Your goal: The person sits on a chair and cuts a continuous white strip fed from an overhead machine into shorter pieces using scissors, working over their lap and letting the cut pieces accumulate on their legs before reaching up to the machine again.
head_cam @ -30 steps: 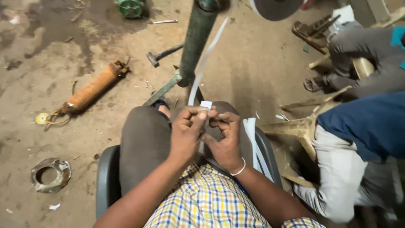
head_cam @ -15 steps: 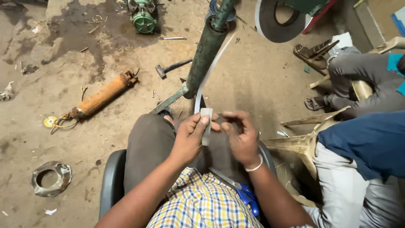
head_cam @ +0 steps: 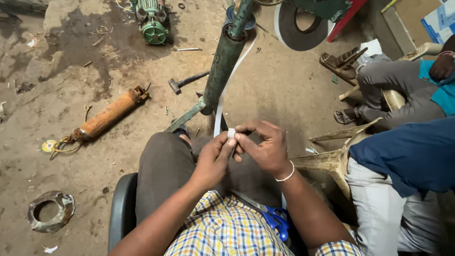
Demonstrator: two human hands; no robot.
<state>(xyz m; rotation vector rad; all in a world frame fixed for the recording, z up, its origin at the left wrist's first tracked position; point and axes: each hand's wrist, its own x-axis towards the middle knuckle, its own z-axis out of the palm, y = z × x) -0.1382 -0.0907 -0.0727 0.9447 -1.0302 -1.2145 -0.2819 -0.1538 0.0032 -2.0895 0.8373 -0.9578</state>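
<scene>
Your left hand (head_cam: 214, 159) and right hand (head_cam: 262, 147) pinch the white tape (head_cam: 231, 133) end; you're likely folding it, so keep it taut.

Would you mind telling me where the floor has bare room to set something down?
The widest bare patch lies between the orange cylinder and the grey ring, left of the chair. Another lies between the green pipe and the sandals. It is crowded around the hammer and green motor, and to the right, where other people sit.
</scene>
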